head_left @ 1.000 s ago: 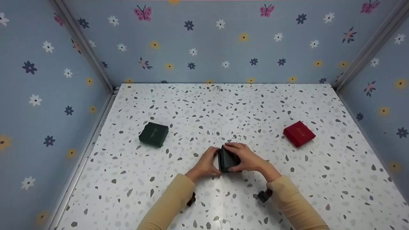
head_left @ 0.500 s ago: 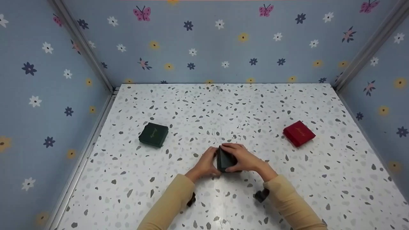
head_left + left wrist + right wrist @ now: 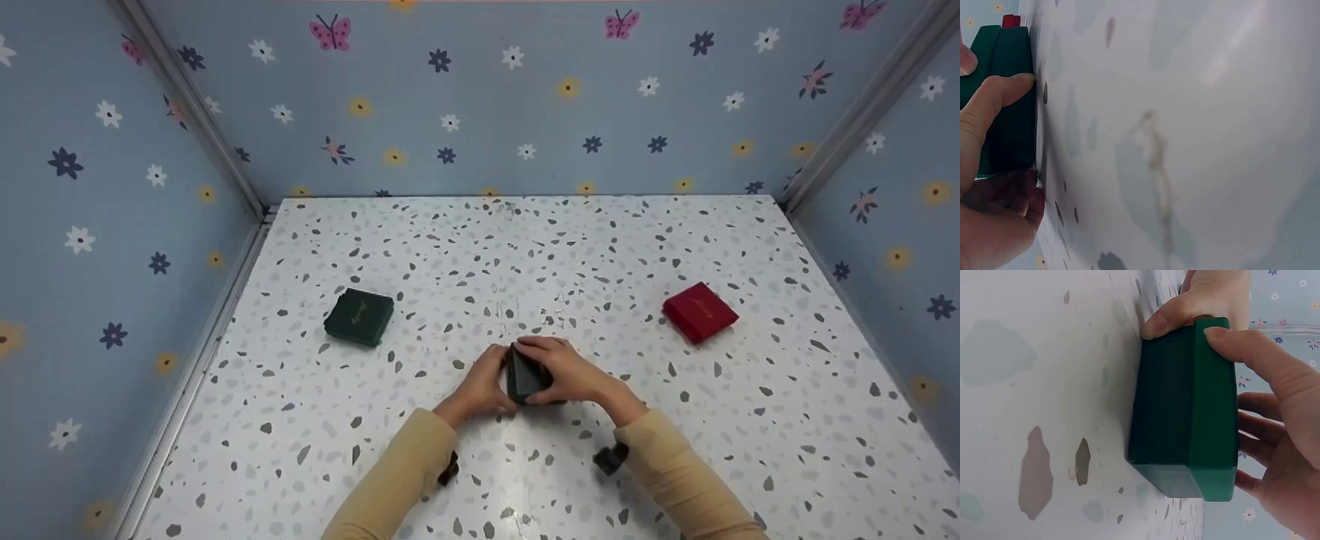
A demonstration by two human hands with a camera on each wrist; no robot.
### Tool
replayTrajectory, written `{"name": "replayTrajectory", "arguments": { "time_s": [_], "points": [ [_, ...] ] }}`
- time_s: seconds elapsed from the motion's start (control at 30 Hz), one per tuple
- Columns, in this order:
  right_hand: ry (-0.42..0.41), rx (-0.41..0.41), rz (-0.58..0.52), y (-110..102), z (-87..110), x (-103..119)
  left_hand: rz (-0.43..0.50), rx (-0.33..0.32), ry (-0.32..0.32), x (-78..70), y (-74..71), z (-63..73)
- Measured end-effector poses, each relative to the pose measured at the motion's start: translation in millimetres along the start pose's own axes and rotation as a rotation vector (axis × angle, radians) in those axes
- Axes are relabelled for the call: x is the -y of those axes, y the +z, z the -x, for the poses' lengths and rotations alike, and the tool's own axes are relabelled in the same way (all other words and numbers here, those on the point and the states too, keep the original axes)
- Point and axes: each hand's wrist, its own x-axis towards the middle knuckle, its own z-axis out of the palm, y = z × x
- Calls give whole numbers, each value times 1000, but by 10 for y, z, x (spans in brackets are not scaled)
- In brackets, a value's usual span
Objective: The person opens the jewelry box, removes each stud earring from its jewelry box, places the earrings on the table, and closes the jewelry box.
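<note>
A booth: blue panels (image 3: 487,94) printed with flowers (image 3: 568,88) and butterflies (image 3: 330,33) wall in the speckled surface (image 3: 450,251) along three edges, metal strips (image 3: 194,105) rising from its far corners.

Two-tone green box (image 3: 1188,410) on tabletop (image 3: 480,255)

A smooth, satin, plastic-looking surface is shown by the central green box (image 3: 1185,405), while matt covers are seen on the dark green box (image 3: 360,317) and the red box (image 3: 700,313). Light is reflected in a glossy sheen by the smooth, speckled tabletop (image 3: 480,262). Matt printed walls (image 3: 480,90) are edged with metal-looking strips (image 3: 189,105); the sleeves (image 3: 394,472) are made of soft-looking cloth.
</note>
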Motion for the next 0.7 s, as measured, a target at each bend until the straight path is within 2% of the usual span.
{"name": "replayTrajectory", "arguments": {
  "time_s": [0.7],
  "points": [
    [9,12,17,30,-4,20,9,56,-34,4,-11,5]
  ]
}}
